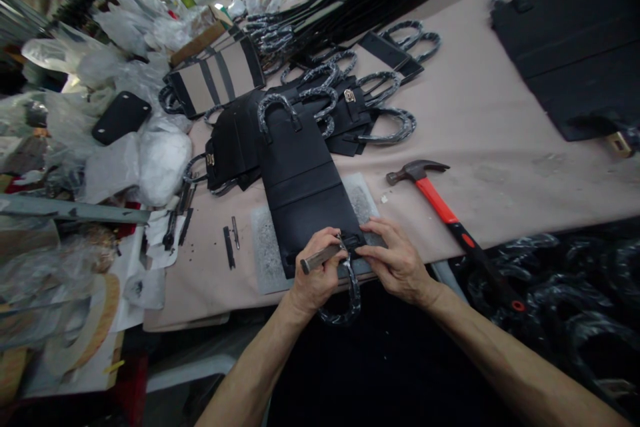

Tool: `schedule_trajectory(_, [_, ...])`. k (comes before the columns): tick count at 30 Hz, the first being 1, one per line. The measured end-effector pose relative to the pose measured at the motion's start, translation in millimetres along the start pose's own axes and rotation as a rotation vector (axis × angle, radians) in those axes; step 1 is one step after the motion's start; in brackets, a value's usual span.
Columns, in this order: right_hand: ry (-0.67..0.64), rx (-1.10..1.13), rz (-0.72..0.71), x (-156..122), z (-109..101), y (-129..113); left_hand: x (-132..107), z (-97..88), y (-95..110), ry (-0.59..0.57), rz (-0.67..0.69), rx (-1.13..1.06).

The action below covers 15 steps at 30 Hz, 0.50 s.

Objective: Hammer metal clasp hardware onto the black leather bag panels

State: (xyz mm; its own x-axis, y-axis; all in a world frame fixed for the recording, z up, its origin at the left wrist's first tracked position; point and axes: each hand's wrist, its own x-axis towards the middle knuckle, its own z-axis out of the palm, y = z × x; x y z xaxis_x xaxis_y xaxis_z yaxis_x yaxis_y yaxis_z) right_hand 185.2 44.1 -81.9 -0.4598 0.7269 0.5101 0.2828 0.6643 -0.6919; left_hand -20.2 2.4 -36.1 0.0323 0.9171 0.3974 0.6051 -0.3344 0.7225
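Observation:
My left hand (320, 270) is closed around a metal punch (320, 258), its blunt end sticking out toward the left. The punch's other end is at the handle tab near the bottom edge of a black leather bag panel (310, 190); its tip is hidden by my fingers. My right hand (400, 263) has its fingers stretched out and apart, fingertips touching the panel beside that tab. A plastic-wrapped handle (354, 290) hangs from the tab over the table edge. Under the panel lies a pale speckled slab (267, 253).
To the right lies a claw hammer (440, 203), its grip past the table edge. Two thin metal tools (231, 243) lie left of the slab. Behind are stacked black bags (235, 133); another bag (585, 40) lies far right. Plastic wrapping (165, 160) crowds the left.

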Motion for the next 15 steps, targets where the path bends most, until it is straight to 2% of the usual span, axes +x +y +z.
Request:
schedule_trajectory(4, [-0.014,0.010,0.006,-3.4,1.5,3.2,-0.7,0.1,0.4,0.011,-0.025,-0.027])
schedule_trajectory(15, [-0.026,-0.003,0.018,-2.7,1.1,2.8,-2.4,0.2,-0.8,0.004,0.008,-0.069])
